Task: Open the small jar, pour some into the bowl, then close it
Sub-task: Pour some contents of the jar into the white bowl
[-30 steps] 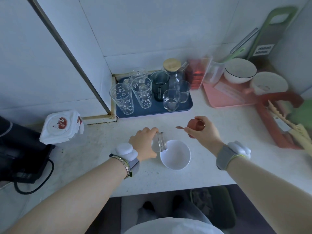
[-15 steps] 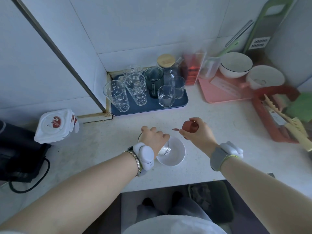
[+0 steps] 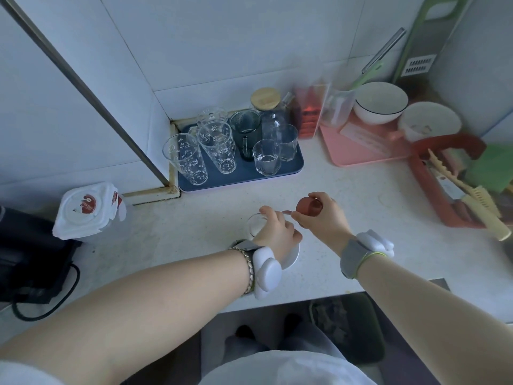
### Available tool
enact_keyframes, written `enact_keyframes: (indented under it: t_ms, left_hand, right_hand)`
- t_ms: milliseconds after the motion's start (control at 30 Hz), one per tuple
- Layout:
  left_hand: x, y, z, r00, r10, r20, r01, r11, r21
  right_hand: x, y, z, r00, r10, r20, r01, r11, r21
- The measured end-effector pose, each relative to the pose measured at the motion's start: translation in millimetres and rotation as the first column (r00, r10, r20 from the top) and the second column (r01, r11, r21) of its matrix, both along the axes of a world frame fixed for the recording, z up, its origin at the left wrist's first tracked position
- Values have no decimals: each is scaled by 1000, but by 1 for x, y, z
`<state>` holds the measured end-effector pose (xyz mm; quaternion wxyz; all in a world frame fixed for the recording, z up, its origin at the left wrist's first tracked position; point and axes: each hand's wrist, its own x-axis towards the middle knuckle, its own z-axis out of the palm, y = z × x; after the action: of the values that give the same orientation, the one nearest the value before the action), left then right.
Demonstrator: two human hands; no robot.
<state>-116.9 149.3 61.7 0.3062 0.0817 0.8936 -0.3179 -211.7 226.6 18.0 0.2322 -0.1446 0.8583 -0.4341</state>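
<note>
Clear glass jar [image 3: 256,225] righted by grasping left hand [image 3: 277,232]; right hand [image 3: 322,218] pinches round red lid [image 3: 306,207].

My left hand [image 3: 276,232], closed round the small clear glass jar [image 3: 256,225], hangs over the white round bowl [image 3: 292,258] and hides most of it. My right hand [image 3: 323,218], pinching the reddish-brown round lid [image 3: 306,207], sits just beside it, so little gap lies between them. Bare speckled white countertop [image 3: 194,232] lies open to my left, up to the white square lidded tub [image 3: 86,211]. Behind, the dark blue tray [image 3: 298,165] crowded with glasses blocks the way; the red rack [image 3: 444,204] closes off the right.
</note>
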Motion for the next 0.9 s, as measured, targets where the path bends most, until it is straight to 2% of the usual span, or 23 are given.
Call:
enact_keyframes:
  t_ms: [67, 133, 233, 333, 400, 433, 467, 533, 567, 600, 767, 900]
  left_hand:
    - [-1, 0, 6, 989, 145, 1, -143, 979, 142]
    - [1, -8, 10, 939, 344, -1, -326, 890, 318]
    - [8, -25, 6, 796, 604, 25, -506, 643, 575]
    - [15, -40, -1, 629, 765, 142, -618, 380, 688]
    - [18, -46, -1, 558, 818, 140, -610, 289, 738]
    - [19, -48, 0, 559, 821, 115, -590, 296, 751]
    - [21, -48, 0, 595, 801, 66, -559, 354, 749]
    - [23, -44, 0, 721, 689, -65, -460, 548, 699]
    - [23, -42, -2, 763, 635, -117, -408, 614, 676]
    - [22, -40, -3, 778, 611, -147, -378, 641, 668]
    - [16, -37, -7, 768, 619, -164, -370, 638, 675]
    - [19, -41, -11, 743, 658, -124, -405, 588, 700]
  right_hand:
    - [-1, 2, -1, 1000, -7, 7, 7, 1000, -2]
    - [-2, 4, -1, 1000, -16, 11, 16, 1000, -1]
    - [-2, 6, -1, 1000, -18, 20, 18, 1000, -5]
    - [-1, 7, -2, 999, -23, 29, 23, 1000, 0]
    - [-1, 7, -2, 999, -25, 34, 25, 1000, 8]
    - [-1, 7, -3, 999, -26, 35, 26, 1000, 12]
    - [-1, 7, -3, 999, -28, 35, 28, 1000, 13]
    - [-1, 6, -4, 999, -34, 31, 33, 999, 16]
    - [-1, 6, -4, 999, -36, 29, 35, 999, 19]
    - [-1, 5, -5, 999, -34, 29, 34, 999, 21]
    - [-1, 2, -5, 1000, -19, 16, 19, 999, 35]
    - [-2, -1, -2, 1000, -15, 26, 15, 999, 29]
